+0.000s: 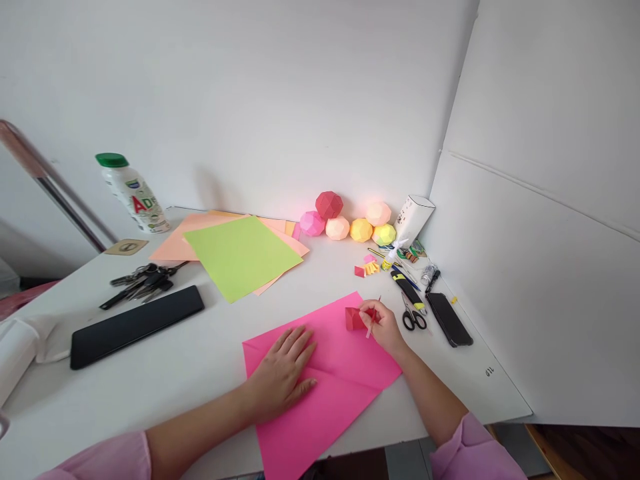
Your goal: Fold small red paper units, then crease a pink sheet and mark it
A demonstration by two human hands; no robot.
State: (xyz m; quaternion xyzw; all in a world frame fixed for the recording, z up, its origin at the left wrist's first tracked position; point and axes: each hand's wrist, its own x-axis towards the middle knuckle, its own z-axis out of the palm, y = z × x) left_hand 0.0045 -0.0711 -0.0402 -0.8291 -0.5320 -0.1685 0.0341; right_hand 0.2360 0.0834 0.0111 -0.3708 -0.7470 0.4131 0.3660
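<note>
A large hot-pink paper sheet (330, 393) lies on the white table (200, 360) in front of me. My left hand (283, 373) rests flat on the sheet with its fingers spread, holding nothing. My right hand (384, 325) is at the sheet's far right corner, its fingers pinched on a thin red-and-white stick, perhaps a pen (373, 320). Its tip touches a small folded red paper piece (354, 319) standing on the pink sheet.
Scissors (413, 315), a black phone (449, 319), a cutter and glue lie right of my hand. Coloured paper balls (345, 220) line the wall. Green and peach sheets (240, 257), keys (143, 280), a black case (135, 325) and a bottle (133, 193) are to the left.
</note>
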